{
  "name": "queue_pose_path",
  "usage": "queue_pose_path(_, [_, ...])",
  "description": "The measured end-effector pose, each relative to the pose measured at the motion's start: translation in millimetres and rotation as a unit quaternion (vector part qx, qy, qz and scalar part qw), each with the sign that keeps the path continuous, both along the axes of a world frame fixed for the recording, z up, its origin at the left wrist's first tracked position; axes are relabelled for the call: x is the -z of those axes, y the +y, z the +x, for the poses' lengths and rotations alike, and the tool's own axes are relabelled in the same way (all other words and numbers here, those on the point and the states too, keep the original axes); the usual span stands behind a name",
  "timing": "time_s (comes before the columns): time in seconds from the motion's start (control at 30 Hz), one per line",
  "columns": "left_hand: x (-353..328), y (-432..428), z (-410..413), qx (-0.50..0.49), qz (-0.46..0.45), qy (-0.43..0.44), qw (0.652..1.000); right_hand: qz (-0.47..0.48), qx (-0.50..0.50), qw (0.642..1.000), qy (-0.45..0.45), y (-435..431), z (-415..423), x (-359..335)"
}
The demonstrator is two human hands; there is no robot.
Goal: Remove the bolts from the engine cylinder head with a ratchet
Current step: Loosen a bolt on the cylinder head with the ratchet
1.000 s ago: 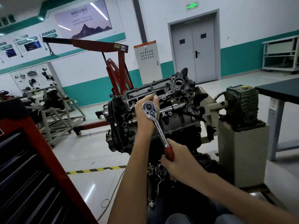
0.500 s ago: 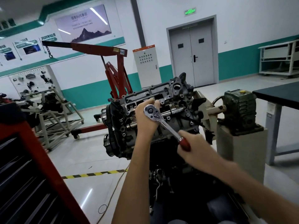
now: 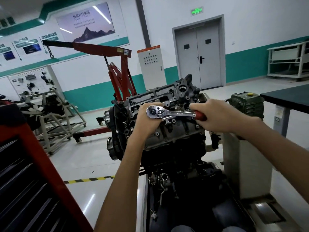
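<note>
The cylinder head [image 3: 167,104] sits atop a dark engine [image 3: 167,144] on a stand, tilted toward the camera in the middle of the view. It is rough grey cast metal, pitted with round bores, rectangular openings and small bolt heads, and stained with grime. Below the head the engine turns blacker and more cluttered, with a round pulley at its left end.

The ratchet [image 3: 173,113] lies nearly level across the front of the head. Its rounded chrome end is polished and bright, with a small dial set in it; a slim chrome shaft runs right to a glossy red handle.

The left hand [image 3: 148,121] cups behind the ratchet's round end, its grip closed around the part under it, pressing it toward the head; what lies beneath is hidden. The right hand [image 3: 217,117], to the right of the head, has its grip wrapped tight around the red handle, fingers curled over it so only a short stretch of red shows.

Left of the head and behind it stands a red steel hoist [image 3: 120,71] with a black boom and chain. Right of the head is a green gearbox [image 3: 246,104] with a yellow cap, on a grey pedestal. A red tool chest [image 3: 30,181] with dark drawers fills the lower left.
</note>
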State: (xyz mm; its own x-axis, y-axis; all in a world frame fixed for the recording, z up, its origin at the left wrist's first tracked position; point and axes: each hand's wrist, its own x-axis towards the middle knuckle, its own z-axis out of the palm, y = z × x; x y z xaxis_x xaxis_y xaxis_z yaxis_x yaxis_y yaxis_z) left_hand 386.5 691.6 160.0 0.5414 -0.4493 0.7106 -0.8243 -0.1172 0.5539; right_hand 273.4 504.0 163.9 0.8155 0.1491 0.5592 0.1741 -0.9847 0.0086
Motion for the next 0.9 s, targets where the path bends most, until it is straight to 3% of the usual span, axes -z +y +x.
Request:
queue_pose_path(0.07, [9, -6, -1, -0.01, -0.071, -0.001, 0.997, 0.05, -0.005, 0.998, 0.023, 12, -3, 20])
queue_pose_path(0.17, [17, -16, -1, -0.032, -0.136, 0.003, 0.99, 0.226, -0.033, 0.973, 0.027, 45, -12, 65])
queue_pose_path(0.27, [13, -24, -7, -0.045, -0.139, -0.004, 0.989, 0.425, -0.08, 0.901, 0.027, 91, -16, 97])
queue_pose_path(0.33, [12, -25, -9, -0.032, -0.145, -0.011, 0.989, 0.495, -0.109, 0.86, 0.048, 113, -16, 105])
queue_pose_path(0.4, [13, -20, -5, -0.03, -0.13, -0.003, 0.991, 0.457, -0.11, 0.881, 0.054, 106, -16, 98])
queue_pose_path(0.5, [10, -4, 2, -0.005, -0.064, 0.023, 0.998, 0.274, -0.086, 0.954, 0.088, 59, -16, 63])
queue_pose_path(0.57, [4, 6, 4, 0.016, -0.014, 0.025, 0.999, 0.144, -0.059, 0.982, 0.106, 26, -11, 31])
queue_pose_path(0.67, [0, 8, 2, 0.025, 0.027, -0.011, 0.999, 0.007, 0.001, 1.0, 0.022, 4, -4, 0])
queue_pose_path(0.77, [5, 0, 1, 0.007, -0.031, 0.012, 0.999, 0.066, 0.003, 0.997, 0.034, 13, -5, 19])
queue_pose_path(0.9, [8, -12, -7, -0.007, -0.086, 0.002, 0.996, 0.311, -0.052, 0.948, 0.036, 63, -18, 73])
